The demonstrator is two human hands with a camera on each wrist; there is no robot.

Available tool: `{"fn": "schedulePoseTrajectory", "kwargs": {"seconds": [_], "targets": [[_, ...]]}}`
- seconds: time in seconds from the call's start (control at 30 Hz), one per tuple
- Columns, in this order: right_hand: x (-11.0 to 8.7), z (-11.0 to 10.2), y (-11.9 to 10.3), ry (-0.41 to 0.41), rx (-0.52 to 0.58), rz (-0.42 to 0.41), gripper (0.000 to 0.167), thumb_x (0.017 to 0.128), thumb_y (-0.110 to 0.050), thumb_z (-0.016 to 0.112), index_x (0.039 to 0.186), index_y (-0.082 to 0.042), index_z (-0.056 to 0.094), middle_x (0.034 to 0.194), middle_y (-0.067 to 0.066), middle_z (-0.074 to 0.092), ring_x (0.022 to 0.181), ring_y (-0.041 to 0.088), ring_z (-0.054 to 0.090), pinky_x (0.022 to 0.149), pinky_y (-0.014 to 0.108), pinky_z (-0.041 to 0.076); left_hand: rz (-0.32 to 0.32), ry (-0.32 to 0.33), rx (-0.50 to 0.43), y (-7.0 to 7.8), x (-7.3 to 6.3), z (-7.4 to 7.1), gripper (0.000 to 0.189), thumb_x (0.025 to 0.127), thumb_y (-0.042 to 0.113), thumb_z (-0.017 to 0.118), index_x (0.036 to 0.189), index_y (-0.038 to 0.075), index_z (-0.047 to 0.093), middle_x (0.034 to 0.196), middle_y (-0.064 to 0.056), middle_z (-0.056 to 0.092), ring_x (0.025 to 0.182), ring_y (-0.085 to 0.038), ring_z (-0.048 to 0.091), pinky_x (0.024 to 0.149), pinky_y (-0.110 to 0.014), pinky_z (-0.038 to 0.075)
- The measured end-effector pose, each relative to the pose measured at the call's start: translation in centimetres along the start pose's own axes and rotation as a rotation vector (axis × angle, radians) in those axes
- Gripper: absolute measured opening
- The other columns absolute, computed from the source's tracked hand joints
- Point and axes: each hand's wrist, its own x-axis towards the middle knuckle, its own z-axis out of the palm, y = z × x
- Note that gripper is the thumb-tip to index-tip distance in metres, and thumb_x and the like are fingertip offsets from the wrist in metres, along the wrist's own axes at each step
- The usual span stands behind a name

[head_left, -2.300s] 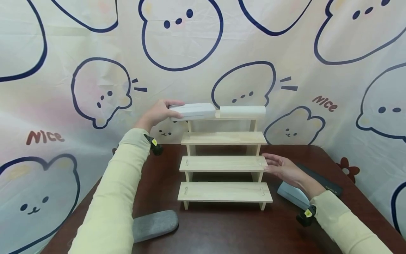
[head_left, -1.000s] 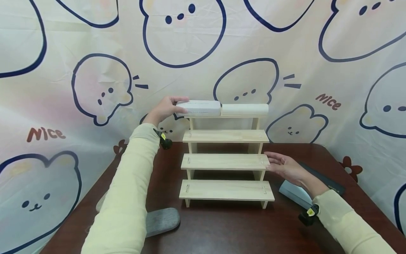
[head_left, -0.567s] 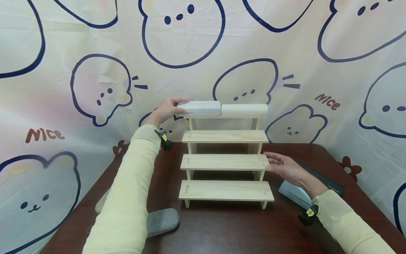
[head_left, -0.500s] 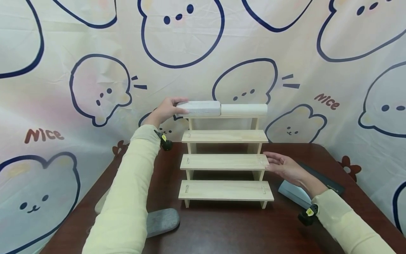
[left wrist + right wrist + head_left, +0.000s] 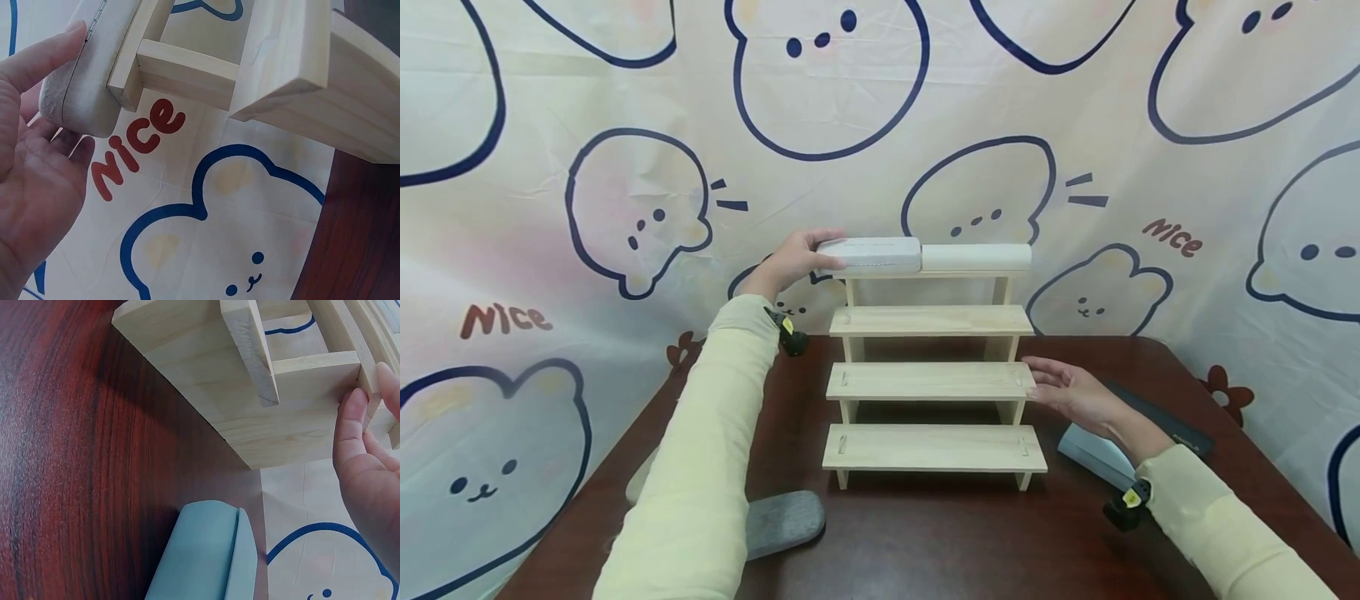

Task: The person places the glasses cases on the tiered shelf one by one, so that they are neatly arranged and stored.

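Note:
A four-step pale wooden display stand [image 5: 929,382] stands mid-table. On its top step, at the left end, lies a white glasses case [image 5: 880,253], its hinge line visible in the left wrist view. My left hand [image 5: 792,262] grips this case by its left end, thumb and fingers on opposite sides. Right beside it, a cream-white case [image 5: 976,257] fills the right half of the top step. My right hand [image 5: 1078,400] holds the right end of the second step from the bottom; in the right wrist view, thumb and fingers pinch the board's end.
A grey fabric case [image 5: 786,523] lies at the front left, partly behind my left sleeve. To the right are a light blue case [image 5: 203,550] and a dark flat case [image 5: 1161,421], partly behind my right hand. A printed curtain [image 5: 820,192] hangs behind the table.
Earlier, my left hand moved the white case rightward, from overhanging the top step's left end to close against the cream-white case. Over the last second both hands stay put.

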Motion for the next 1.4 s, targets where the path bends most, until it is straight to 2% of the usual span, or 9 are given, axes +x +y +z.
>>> {"fn": "schedulePoseTrajectory", "kwargs": {"seconds": [0.3,0.47,0.6,0.7,0.87,1.1,1.23,1.3,1.4], "targets": [[0.1,-0.2,0.1,0.002,0.001,0.003,0.08,0.091,-0.021,0.07,0.152,-0.003,0.023,0.147,0.024,0.037,0.124,0.025,0.051,0.101,0.034,0.042,0.006,0.033,-0.022,0.5,-0.6,-0.5,0.066,0.088,0.015,0.072,0.147,0.012,0.043,0.15,-0.01,0.04,0.135,-0.028,0.037,0.112,-0.047,0.024],[-0.1,-0.1,-0.1,-0.004,0.007,-0.001,0.08,0.091,-0.021,0.069,0.153,-0.002,0.021,0.148,0.026,0.034,0.126,0.028,0.048,0.105,0.041,0.037,0.019,0.068,-0.007,1.2,-1.5,-0.6,0.066,0.087,0.016,0.072,0.146,0.01,0.044,0.154,-0.008,0.034,0.143,-0.029,0.023,0.114,-0.049,0.017],[-0.3,-0.1,-0.3,-0.004,0.007,0.002,0.08,0.092,-0.021,0.068,0.153,-0.002,0.02,0.15,0.026,0.032,0.129,0.031,0.045,0.108,0.05,0.029,0.068,0.071,-0.007,1.7,-2.2,-0.7,0.066,0.087,0.015,0.072,0.146,0.006,0.043,0.154,-0.006,0.034,0.144,-0.027,0.021,0.115,-0.046,0.015],[-0.3,0.0,-0.4,-0.006,0.01,0.004,0.079,0.092,-0.02,0.068,0.153,-0.002,0.02,0.151,0.026,0.031,0.129,0.031,0.045,0.108,0.051,0.028,0.107,0.071,0.007,1.7,-3.1,-0.7,0.065,0.087,0.013,0.072,0.145,0.005,0.044,0.152,-0.006,0.036,0.145,-0.024,0.018,0.115,-0.048,0.013],[-0.2,-0.1,-0.3,-0.008,-0.008,0.001,0.078,0.093,-0.02,0.067,0.153,-0.003,0.021,0.15,0.026,0.031,0.126,0.027,0.047,0.107,0.046,0.033,0.124,0.078,0.017,1.5,-5.1,-0.9,0.059,0.088,0.011,0.071,0.143,0.008,0.049,0.152,-0.003,0.037,0.145,-0.021,0.016,0.114,-0.053,0.008],[0.0,0.0,-0.2,-0.01,-0.026,-0.004,0.08,0.092,-0.023,0.068,0.153,-0.002,0.02,0.149,0.026,0.033,0.126,0.026,0.048,0.104,0.039,0.038,0.127,0.104,0.066,0.5,-8.7,-1.3,0.062,0.088,0.019,0.074,0.143,0.01,0.048,0.154,-0.002,0.035,0.144,-0.019,0.02,0.116,-0.041,0.013],[0.1,0.0,0.0,-0.006,-0.028,-0.004,0.078,0.092,-0.021,0.068,0.153,-0.003,0.022,0.149,0.025,0.034,0.125,0.026,0.048,0.099,0.031,0.043,0.127,0.104,0.073,-0.5,-11.0,-1.3,0.062,0.087,0.021,0.075,0.143,0.011,0.049,0.152,-0.001,0.037,0.143,-0.018,0.022,0.115,-0.041,0.016],[0.1,-0.1,0.0,-0.006,-0.03,-0.006,0.078,0.092,-0.021,0.068,0.152,-0.003,0.023,0.148,0.025,0.034,0.125,0.026,0.048,0.099,0.031,0.043,0.131,0.104,0.066,-0.9,-12.2,-1.4,0.061,0.087,0.019,0.075,0.142,0.01,0.05,0.152,-0.003,0.038,0.143,-0.019,0.023,0.115,-0.043,0.016],[0.1,-0.1,0.0,-0.004,-0.03,-0.004,0.077,0.092,-0.021,0.068,0.152,-0.003,0.023,0.148,0.025,0.035,0.125,0.026,0.048,0.103,0.039,0.039,0.13,0.099,0.076,-1.6,-13.7,-1.4,0.06,0.087,0.016,0.075,0.141,0.01,0.051,0.151,-0.004,0.039,0.143,-0.02,0.024,0.114,-0.047,0.017]]}}
